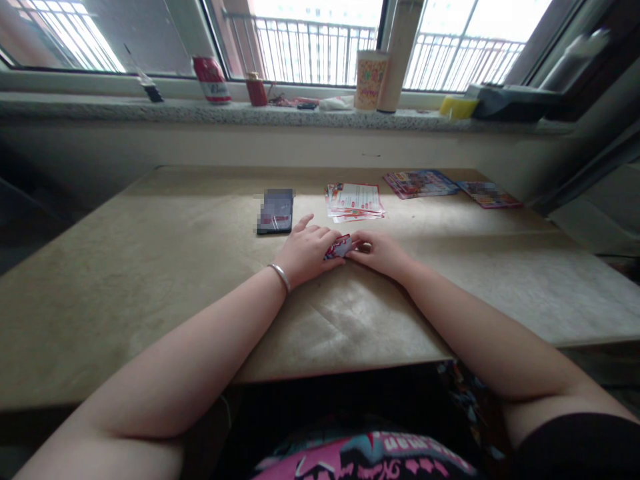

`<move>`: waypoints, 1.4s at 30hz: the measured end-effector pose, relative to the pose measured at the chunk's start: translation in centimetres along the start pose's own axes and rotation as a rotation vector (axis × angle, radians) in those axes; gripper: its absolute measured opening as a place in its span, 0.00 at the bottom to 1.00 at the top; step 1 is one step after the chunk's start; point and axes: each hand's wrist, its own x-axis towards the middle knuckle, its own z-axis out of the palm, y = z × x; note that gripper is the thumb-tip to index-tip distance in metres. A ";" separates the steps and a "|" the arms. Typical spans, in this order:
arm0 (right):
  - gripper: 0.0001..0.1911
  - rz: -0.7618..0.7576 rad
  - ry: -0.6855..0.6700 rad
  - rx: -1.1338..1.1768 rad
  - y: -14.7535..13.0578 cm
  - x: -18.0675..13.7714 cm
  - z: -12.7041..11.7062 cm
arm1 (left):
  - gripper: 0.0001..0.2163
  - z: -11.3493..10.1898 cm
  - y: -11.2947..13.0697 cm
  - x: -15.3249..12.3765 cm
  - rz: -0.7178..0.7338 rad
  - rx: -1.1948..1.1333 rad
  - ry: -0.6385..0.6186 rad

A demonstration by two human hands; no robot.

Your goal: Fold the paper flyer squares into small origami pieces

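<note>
Between my two hands, low over the table, is a small red, white and blue printed card or stack of cards point(339, 247). My left hand point(311, 250) is closed around its left side, with the index finger pointing off toward the phone. At its right end, the thumb and fingers of my right hand point(375, 252) pinch the edge. How many cards are held cannot be made out. Just beyond my hands lies a loose pile of white and red printed cards point(356, 200). A dark phone point(277, 210) lies flat past my left hand.
Toward the back right of the table point(165, 280) lie a fanned pile of colourful cards point(423, 183) and another pile point(491, 194). On the windowsill stand a red can point(211, 80), a red bottle point(257, 90), a paper cup point(371, 80) and a yellow sponge point(458, 107).
</note>
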 end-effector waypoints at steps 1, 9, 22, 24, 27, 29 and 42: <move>0.06 0.015 0.015 -0.003 -0.1 0.0 0.1 | 0.19 0.0 0.0 0.0 0.003 0.007 0.001; 0.02 -0.033 0.165 -0.118 -0.8 0.0 0.1 | 0.15 0.5 0.2 0.1 -0.025 -0.029 0.048; 0.06 -0.207 0.277 -0.046 -2.2 -0.3 0.2 | 0.07 0.9 0.5 0.5 -0.203 -0.559 0.373; 0.09 -0.205 0.270 -0.029 -2.2 -0.2 0.2 | 0.07 1.0 0.6 0.6 -0.219 -0.679 0.411; 0.07 -0.174 0.286 0.015 -2.3 -0.1 0.3 | 0.06 1.1 0.8 0.7 -0.219 -0.831 0.478; 0.07 -0.146 0.287 0.075 -2.5 -0.1 0.4 | 0.06 1.2 1.0 0.7 -0.215 -0.895 0.497; 0.05 -0.077 0.339 0.067 -2.3 -0.1 0.7 | 0.03 1.0 1.5 0.4 -0.353 -0.927 0.438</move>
